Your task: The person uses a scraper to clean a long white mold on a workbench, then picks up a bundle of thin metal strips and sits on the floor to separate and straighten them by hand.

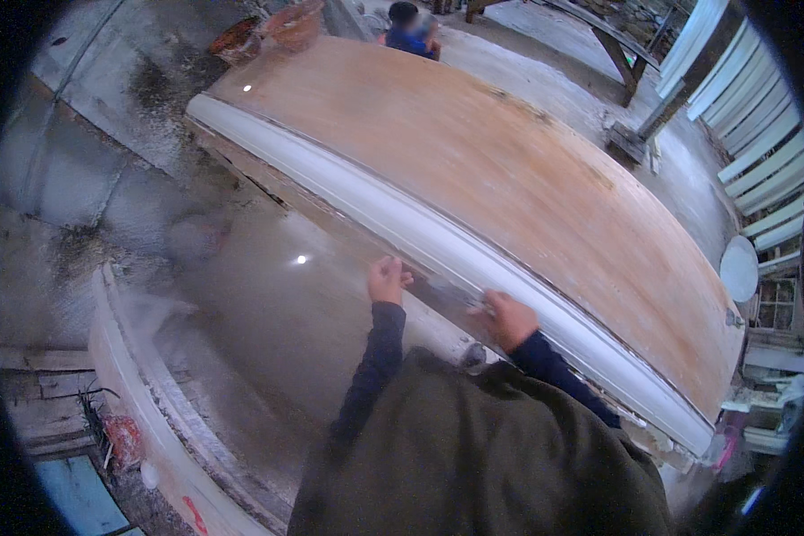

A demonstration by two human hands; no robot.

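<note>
A long white moulding [357,201] with ridges along its length lies on the near edge of a tan, worn worktable [473,161]. My left hand [388,280] is raised beside that edge, fingers bent together. To its right, my right hand [511,320] is closed close to the moulding's near side. Between the hands stretches a thin, flat grey piece [439,290], blurred, with an end at each hand's fingers. Its exact kind does not show. Just below the hands is the end of a pale rounded piece [460,347].
Another long pale curved form [121,366] stands at lower left, near a red bag [123,442]. Orange-brown basins [290,27] sit at the table's far left end. Beyond the table is a person in blue [408,34]. White strips [759,116] line the right side.
</note>
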